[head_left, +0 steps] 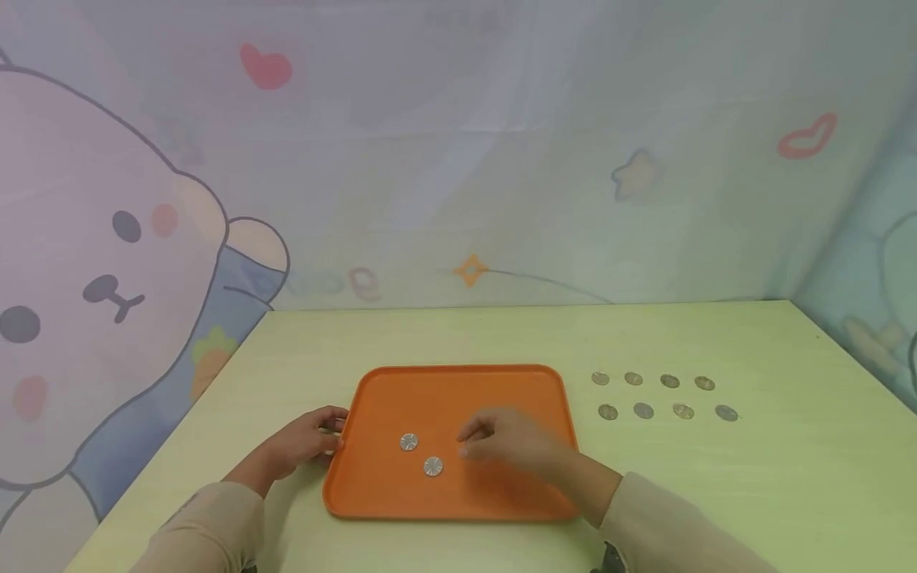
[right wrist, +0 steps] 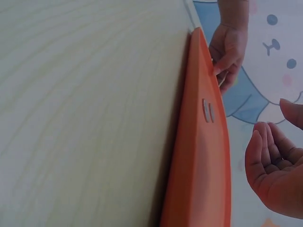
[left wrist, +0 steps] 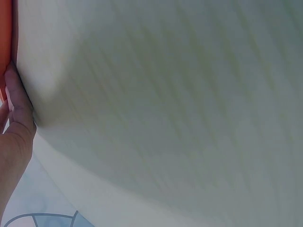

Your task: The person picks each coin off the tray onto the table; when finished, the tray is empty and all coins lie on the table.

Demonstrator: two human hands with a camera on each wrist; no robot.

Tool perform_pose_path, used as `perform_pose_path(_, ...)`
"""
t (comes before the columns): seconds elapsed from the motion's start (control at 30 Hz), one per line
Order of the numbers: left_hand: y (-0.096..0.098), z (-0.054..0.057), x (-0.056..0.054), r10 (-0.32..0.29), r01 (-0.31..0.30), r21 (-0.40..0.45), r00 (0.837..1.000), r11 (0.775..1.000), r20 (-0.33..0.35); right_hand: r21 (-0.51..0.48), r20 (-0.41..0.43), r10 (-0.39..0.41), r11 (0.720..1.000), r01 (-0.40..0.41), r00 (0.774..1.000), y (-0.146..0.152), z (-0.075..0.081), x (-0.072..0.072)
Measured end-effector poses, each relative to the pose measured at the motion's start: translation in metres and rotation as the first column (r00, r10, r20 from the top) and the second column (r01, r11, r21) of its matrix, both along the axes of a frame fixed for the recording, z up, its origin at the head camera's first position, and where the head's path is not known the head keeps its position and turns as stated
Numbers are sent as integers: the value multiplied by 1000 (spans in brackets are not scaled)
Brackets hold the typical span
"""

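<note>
An orange tray [head_left: 458, 390] lies flat, with two silver coins [head_left: 408, 442] inside, left of its middle. At the tray's left rim my left hand [head_left: 308, 438] holds the edge, thumb and fingers against it; part of its grasp is hidden. My right hand [head_left: 512, 438] hovers over the right half of the tray, slightly blurred, to the right of the coins. Its fingers are loosely curved with the thumb apart, and no object shows between them in the right wrist view.
Two rows of coins [head_left: 643, 411], several in each, lie on the pale wooden table [head_left: 444, 338] right of the tray. A cloth backdrop [head_left: 444, 191] with a cartoon bear, hearts and stars hangs behind the table and along its sides.
</note>
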State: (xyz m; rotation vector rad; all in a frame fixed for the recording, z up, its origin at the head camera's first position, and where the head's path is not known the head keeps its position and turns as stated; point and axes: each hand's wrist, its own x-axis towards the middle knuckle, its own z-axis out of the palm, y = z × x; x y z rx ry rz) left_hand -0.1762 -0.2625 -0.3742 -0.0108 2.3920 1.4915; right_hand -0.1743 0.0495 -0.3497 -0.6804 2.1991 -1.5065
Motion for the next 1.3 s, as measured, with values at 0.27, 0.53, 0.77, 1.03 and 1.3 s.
perform_pose_path(0.27,-1,0,-1,-2,2,10,1000,1000,13,89,21,-10,996,8,1000,-23,-13,-8)
perform_pose_path(0.53,0,2,-3,2,-2,8,1000,1000,28,103,26,-8,995,5,1000,-40,-19,-10)
perform_pose_path(0.77,-2,0,-1,-7,7,22,1000,1000,23,180,-45,-25,983,33,999,-52,-25,-9)
perform_pose_path(1.03,-3,1,-1,-18,17,30,999,999,27,317,-204,31,948,36,979,-58,-24,-5)
perform_pose_path(1.3,-4,1,-1,-29,28,39,999,999,28,300,-233,5,952,67,972,-58,-23,-5)
